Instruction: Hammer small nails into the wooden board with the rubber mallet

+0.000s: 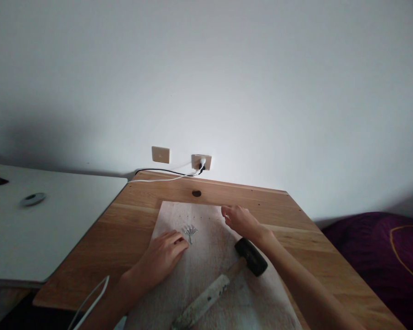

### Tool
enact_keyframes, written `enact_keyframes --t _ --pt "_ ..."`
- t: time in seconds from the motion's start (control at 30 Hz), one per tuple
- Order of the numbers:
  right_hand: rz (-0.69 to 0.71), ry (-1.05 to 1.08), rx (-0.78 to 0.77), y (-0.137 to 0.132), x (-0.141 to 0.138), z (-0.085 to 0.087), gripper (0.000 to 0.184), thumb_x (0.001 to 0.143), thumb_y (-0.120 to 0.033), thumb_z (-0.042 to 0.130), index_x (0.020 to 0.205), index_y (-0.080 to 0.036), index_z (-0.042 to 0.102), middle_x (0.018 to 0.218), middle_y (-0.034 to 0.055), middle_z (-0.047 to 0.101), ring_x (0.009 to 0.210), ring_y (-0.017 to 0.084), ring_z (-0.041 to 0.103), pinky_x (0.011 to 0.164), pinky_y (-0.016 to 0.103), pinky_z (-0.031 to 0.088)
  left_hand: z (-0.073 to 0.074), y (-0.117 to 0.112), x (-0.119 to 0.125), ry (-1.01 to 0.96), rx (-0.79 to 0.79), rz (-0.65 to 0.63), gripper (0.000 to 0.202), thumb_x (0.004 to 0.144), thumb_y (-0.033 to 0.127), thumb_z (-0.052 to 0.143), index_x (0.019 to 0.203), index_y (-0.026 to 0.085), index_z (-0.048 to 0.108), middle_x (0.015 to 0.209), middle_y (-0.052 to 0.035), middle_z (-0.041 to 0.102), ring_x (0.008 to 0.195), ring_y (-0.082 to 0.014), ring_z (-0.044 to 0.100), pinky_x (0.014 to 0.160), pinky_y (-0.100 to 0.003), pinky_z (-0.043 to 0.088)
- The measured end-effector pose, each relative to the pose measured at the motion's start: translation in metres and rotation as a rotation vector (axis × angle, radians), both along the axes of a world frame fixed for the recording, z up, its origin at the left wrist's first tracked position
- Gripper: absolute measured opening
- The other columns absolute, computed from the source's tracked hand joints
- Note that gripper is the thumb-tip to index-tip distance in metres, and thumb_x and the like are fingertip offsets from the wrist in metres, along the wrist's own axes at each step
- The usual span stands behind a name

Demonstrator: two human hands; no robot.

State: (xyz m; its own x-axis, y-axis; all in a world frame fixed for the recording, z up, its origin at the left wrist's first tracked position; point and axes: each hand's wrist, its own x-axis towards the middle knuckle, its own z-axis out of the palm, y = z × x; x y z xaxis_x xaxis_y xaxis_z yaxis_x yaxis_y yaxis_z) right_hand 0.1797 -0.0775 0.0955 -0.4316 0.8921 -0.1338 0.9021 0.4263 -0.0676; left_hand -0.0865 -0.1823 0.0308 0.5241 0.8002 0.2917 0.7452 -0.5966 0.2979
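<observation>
My left hand (165, 252) rests on a pale wooden board (206, 256), fingers loosely bent and apart. Just beyond its fingertips lies a small fanned-out pile of silvery nails (190, 230). My right hand (239, 219) is at the board's far right corner with its fingers curled together; whatever they hold is hidden. Below my right forearm, a mallet with a black head (251, 256) lies across the board, its worn, white-coated handle (206, 298) slanting towards me. Neither hand touches the mallet. Several small dark dots form a row near the board's far edge.
The board lies on a wooden table (124, 238) against a white wall. Cables run to a wall socket (202, 162). To the left stands a white table (72, 206) bearing a round grey object (32, 199). A purple cushion-like mass (368, 247) sits at right.
</observation>
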Motion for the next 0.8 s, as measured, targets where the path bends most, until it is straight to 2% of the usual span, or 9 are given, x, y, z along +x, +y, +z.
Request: enact_keyframes --t 0.17,0.3,0.43,0.57,0.8 --pt "0.258 0.236 -0.089 -0.027 -0.008 -0.001 0.018 0.093 -0.012 0.058 0.098 -0.021 0.073 0.095 0.0033 0.078 0.085 0.015 0.071 0.076 0.02 0.048 -0.001 0.004 0.0 -0.029 -0.012 -0.004 0.024 0.101 0.015 0.048 0.099 0.022 0.071 0.099 -0.005 0.069 0.093 -0.021 0.064 0.084 -0.033 0.05" --pt "0.393 0.342 -0.152 -0.048 -0.02 -0.013 0.021 0.093 -0.008 0.057 0.1 -0.02 0.073 0.093 0.0022 0.077 0.08 0.012 0.069 0.073 0.018 0.047 -0.004 0.007 -0.001 -0.027 -0.033 -0.006 0.023 0.101 0.016 0.049 0.1 0.022 0.071 0.1 -0.0049 0.069 0.094 -0.0207 0.065 0.084 -0.032 0.051" --pt "0.413 0.374 -0.144 -0.049 -0.029 -0.025 0.022 0.092 -0.005 0.056 0.096 -0.017 0.074 0.092 0.0056 0.076 0.08 0.015 0.069 0.072 0.021 0.046 -0.004 0.01 -0.001 -0.032 -0.025 0.001 0.023 0.101 0.015 0.048 0.1 0.021 0.07 0.101 -0.0048 0.07 0.096 -0.0203 0.065 0.086 -0.032 0.05" --pt "0.401 0.389 -0.122 -0.048 -0.036 -0.029 0.019 0.094 -0.007 0.057 0.091 -0.016 0.073 0.088 0.0052 0.074 0.075 0.015 0.066 0.067 0.022 0.043 -0.003 0.011 0.001 -0.024 -0.019 0.006 0.023 0.101 0.015 0.049 0.1 0.021 0.071 0.099 -0.0043 0.07 0.094 -0.0203 0.065 0.086 -0.032 0.05" --pt "0.384 0.421 -0.089 -0.05 -0.046 -0.039 0.019 0.097 -0.009 0.057 0.089 -0.017 0.072 0.088 0.0049 0.071 0.077 0.016 0.066 0.068 0.023 0.044 -0.01 0.013 0.001 -0.054 0.007 0.016 0.022 0.1 0.014 0.05 0.099 0.022 0.071 0.097 -0.0028 0.07 0.092 -0.0192 0.065 0.084 -0.032 0.05"
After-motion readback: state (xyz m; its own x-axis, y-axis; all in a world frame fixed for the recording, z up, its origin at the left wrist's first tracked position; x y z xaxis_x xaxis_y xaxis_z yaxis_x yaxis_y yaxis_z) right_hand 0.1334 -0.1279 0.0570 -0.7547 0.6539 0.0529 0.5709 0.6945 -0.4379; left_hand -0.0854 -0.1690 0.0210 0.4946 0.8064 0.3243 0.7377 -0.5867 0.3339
